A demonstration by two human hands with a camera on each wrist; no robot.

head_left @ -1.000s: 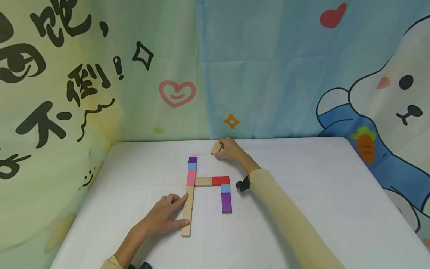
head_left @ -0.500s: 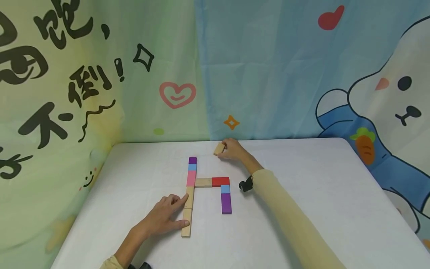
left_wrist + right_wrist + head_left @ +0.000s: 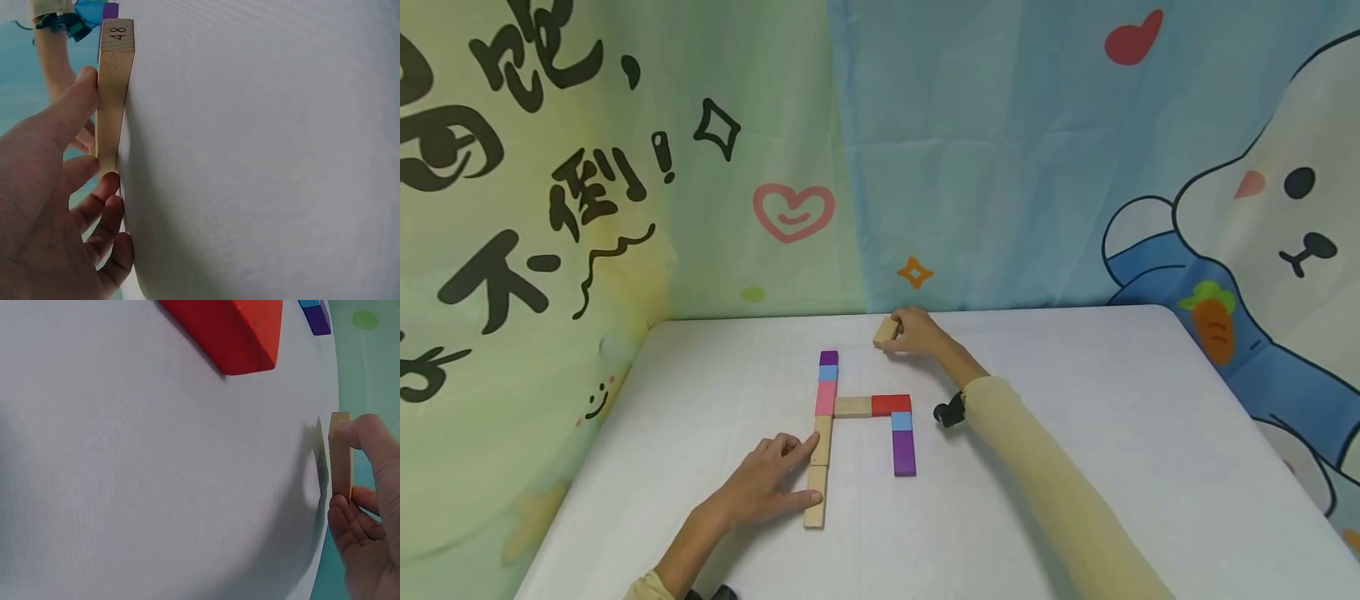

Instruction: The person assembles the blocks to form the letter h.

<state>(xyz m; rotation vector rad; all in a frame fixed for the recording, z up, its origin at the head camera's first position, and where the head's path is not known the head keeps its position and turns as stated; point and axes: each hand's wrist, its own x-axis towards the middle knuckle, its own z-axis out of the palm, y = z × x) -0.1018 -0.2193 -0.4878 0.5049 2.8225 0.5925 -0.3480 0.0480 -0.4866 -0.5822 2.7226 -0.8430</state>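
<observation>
My right hand (image 3: 919, 332) pinches a plain wooden block (image 3: 886, 331) near the table's far edge. In the right wrist view this wooden block (image 3: 340, 453) sits between thumb and fingers, above its shadow. My left hand (image 3: 767, 479) rests by the column of blocks, index fingertip on the upper plain block (image 3: 822, 446) and thumb on the lower plain block (image 3: 816, 512). The left wrist view shows the lower block's end (image 3: 117, 34), marked 48, with the thumb along its top. Above these in the column lie pink (image 3: 825, 397), light blue (image 3: 827, 373) and purple (image 3: 828, 357) blocks.
From the column a plain block (image 3: 853, 407) and a red block (image 3: 891, 405) run right. A light blue block (image 3: 902, 421) and a purple block (image 3: 904, 454) hang down from the red one. A printed cloth (image 3: 985, 167) stands behind the white table (image 3: 1075, 367).
My right hand has shifted slightly to the right with the wooden block, then a touch back left. The left hand and the laid blocks stay where they were.
</observation>
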